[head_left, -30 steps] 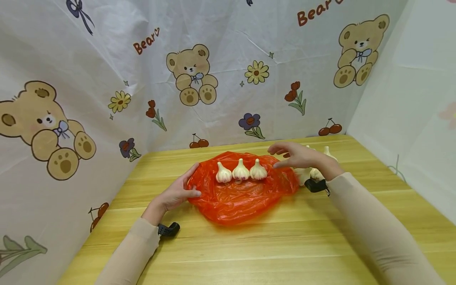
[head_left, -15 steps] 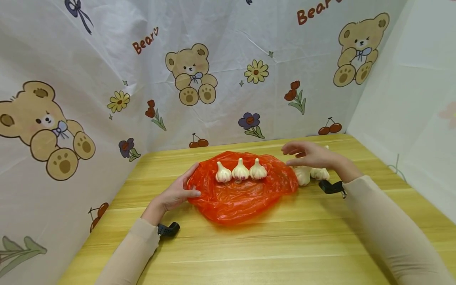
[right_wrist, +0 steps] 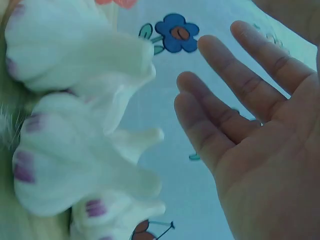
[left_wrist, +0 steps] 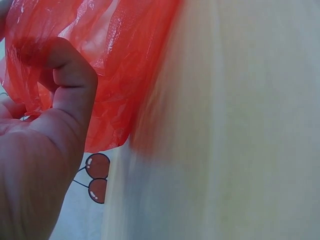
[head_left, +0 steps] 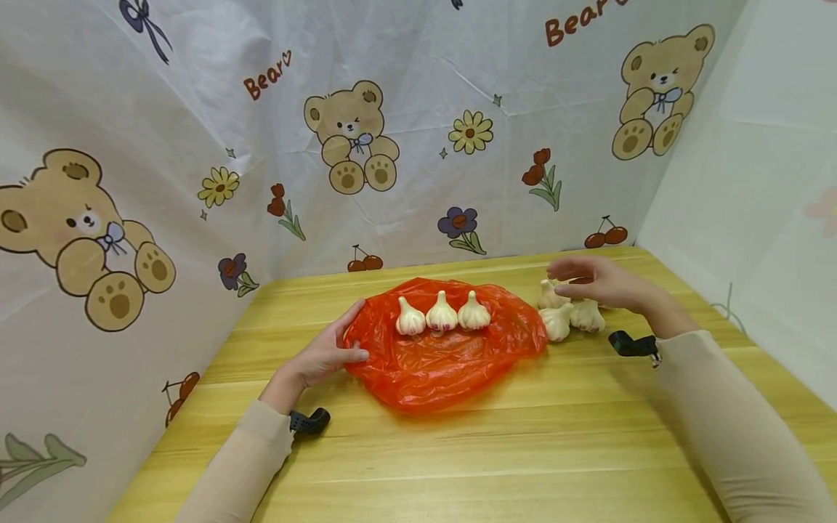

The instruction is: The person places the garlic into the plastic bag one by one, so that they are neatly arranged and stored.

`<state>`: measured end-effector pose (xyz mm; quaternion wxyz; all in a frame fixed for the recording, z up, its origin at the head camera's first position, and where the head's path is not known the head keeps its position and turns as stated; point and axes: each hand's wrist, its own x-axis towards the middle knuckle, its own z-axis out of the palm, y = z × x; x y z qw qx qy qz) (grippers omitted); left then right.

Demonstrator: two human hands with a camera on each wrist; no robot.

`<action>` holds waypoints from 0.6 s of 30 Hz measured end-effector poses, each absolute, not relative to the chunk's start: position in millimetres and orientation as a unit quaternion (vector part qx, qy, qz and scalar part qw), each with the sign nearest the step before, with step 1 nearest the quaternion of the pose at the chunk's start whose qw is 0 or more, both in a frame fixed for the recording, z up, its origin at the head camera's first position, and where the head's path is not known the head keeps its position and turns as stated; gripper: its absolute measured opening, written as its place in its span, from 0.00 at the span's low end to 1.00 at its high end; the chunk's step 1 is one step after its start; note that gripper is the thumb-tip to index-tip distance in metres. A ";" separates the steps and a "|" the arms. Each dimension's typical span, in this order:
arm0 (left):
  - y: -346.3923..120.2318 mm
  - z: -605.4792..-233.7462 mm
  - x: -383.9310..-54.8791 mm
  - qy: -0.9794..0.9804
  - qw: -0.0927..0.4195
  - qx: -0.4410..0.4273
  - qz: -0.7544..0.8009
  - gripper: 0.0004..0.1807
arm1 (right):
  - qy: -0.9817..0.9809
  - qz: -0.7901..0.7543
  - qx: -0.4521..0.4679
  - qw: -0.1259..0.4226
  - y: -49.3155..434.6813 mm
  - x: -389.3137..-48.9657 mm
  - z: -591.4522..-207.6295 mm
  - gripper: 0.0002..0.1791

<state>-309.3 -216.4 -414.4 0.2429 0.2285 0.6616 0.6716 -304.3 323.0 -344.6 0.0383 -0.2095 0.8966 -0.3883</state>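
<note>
A thin red plastic bag lies spread on the table, its left edge gripped by my left hand. In the left wrist view, the bent thumb presses on the film. Three garlic bulbs stand in a row at the bag's opening. Holding nothing, my right hand hovers over several more garlic bulbs right of the bag and partly covers them. The right wrist view has its fingers spread beside pale, purple-marked garlic bulbs, apart from them.
Light wood tabletop extends in front of the bag. A white cloth printed with bears and flowers hangs along the back and left. A plain white wall bounds the right, with a thin cord near the table's edge.
My right hand has moved right, from the bag's right side to above the garlic pile, uncovering some bulbs. The left hand, the bag and the three bulbs in a row have stayed put.
</note>
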 end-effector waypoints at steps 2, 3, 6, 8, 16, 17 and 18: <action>-216.1 -414.9 -309.5 0.661 0.243 0.231 0.671 0.61 | 0.897 -0.392 -0.202 0.033 330.1 -302.0 -346.2 0.26; -216.3 -415.6 -309.8 0.660 0.243 0.232 0.672 0.61 | 0.897 -0.392 -0.202 0.029 333.1 -300.6 -347.0 0.26; -216.7 -415.3 -310.0 0.661 0.243 0.233 0.670 0.61 | 0.896 -0.398 -0.197 0.017 340.5 -297.6 -350.2 0.25; -216.8 -415.2 -309.8 0.662 0.243 0.232 0.670 0.61 | 0.895 -0.400 -0.196 0.006 344.9 -297.6 -353.4 0.24; -215.9 -413.4 -308.0 0.663 0.243 0.231 0.669 0.60 | 0.887 -0.424 -0.181 -0.012 361.7 -297.2 -362.4 0.26; -215.7 -413.1 -307.9 0.664 0.242 0.232 0.668 0.60 | 0.888 -0.423 -0.180 -0.014 363.6 -297.6 -364.1 0.26; -215.6 -412.8 -307.8 0.665 0.241 0.232 0.668 0.60 | 0.888 -0.422 -0.179 -0.015 365.3 -297.8 -365.8 0.26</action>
